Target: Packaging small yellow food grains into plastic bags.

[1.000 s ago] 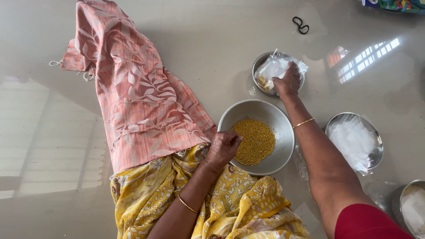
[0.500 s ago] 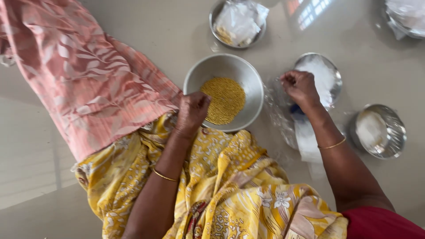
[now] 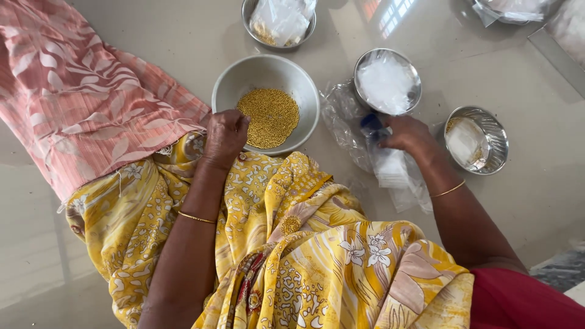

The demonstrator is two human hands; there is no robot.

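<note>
A steel bowl [image 3: 231, 91] with yellow lentils [image 3: 268, 117] sits on the floor in front of my lap. My left hand [image 3: 224, 137] grips its near rim with curled fingers. My right hand [image 3: 409, 135] rests on a clear plastic packet [image 3: 390, 167] lying on the floor, fingers closed on its blue-tinted top end. Just beyond that hand stands a small steel bowl [image 3: 413, 79] holding a white plastic bag.
Another steel bowl [image 3: 495, 140] with a little pale content stands at the right. A bowl [image 3: 248, 12] with a crumpled packet is at the top centre. More bags lie at the top right [image 3: 518, 9]. Pink cloth [image 3: 85, 103] spreads on the left; yellow sari [image 3: 304, 244] covers my lap.
The view has shifted lower and closer. My right hand came back from the far bowl, past the white-bag bowl, down onto the plastic packet. My left hand stays on the lentil bowl's rim.
</note>
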